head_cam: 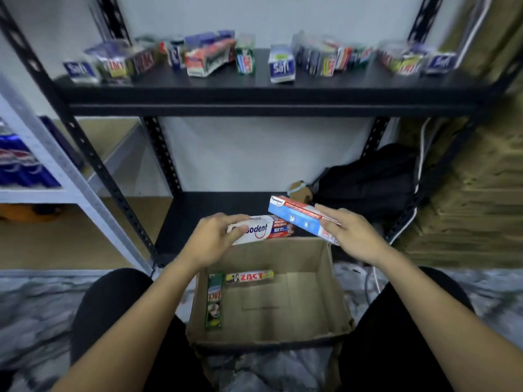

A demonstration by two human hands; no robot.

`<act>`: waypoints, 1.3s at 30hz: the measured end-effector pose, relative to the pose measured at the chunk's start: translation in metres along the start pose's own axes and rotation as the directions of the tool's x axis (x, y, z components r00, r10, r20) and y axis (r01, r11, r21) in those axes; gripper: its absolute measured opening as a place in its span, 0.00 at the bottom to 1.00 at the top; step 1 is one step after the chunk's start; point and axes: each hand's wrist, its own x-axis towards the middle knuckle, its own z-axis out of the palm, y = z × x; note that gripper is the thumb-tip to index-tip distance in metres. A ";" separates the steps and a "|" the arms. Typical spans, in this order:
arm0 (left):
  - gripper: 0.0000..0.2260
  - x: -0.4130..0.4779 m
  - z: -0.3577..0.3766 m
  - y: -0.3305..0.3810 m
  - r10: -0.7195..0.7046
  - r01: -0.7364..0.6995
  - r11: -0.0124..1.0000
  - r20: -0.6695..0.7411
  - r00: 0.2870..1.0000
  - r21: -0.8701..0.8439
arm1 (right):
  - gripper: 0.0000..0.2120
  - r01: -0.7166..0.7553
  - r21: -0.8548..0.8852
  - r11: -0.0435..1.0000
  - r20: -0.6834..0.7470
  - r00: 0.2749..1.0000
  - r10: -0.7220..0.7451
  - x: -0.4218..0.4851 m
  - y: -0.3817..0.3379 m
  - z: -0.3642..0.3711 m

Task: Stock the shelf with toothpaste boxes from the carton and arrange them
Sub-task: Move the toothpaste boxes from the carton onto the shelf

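My left hand (pixel 212 240) grips a white and red Pepsodent box (pixel 266 229) above the far edge of the open carton (pixel 336 304). My right hand (pixel 349 236) holds a blue and red Pepsodent box (pixel 297 217), tilted, just right of the first. Inside the carton lie a yellow Zact box (pixel 250 276) along the far wall and a green Zact box (pixel 214 301) along the left wall. On the upper black shelf (pixel 254 91) stand several toothpaste boxes, among them a Safi box (pixel 281 66) near the middle.
A black bag (pixel 373 182) sits on the lower black shelf (pixel 215 205) at the right. A white rack (pixel 42 154) with blue packs stands at the left. Flattened cardboard (pixel 475 210) is stacked at the right. My knees flank the carton on the marbled floor.
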 end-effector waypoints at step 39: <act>0.13 0.205 -0.183 0.195 0.178 -0.155 0.984 -0.624 0.761 0.091 | 0.21 -0.397 -0.364 0.842 -0.742 0.670 -0.005 0.203 -0.060 -0.222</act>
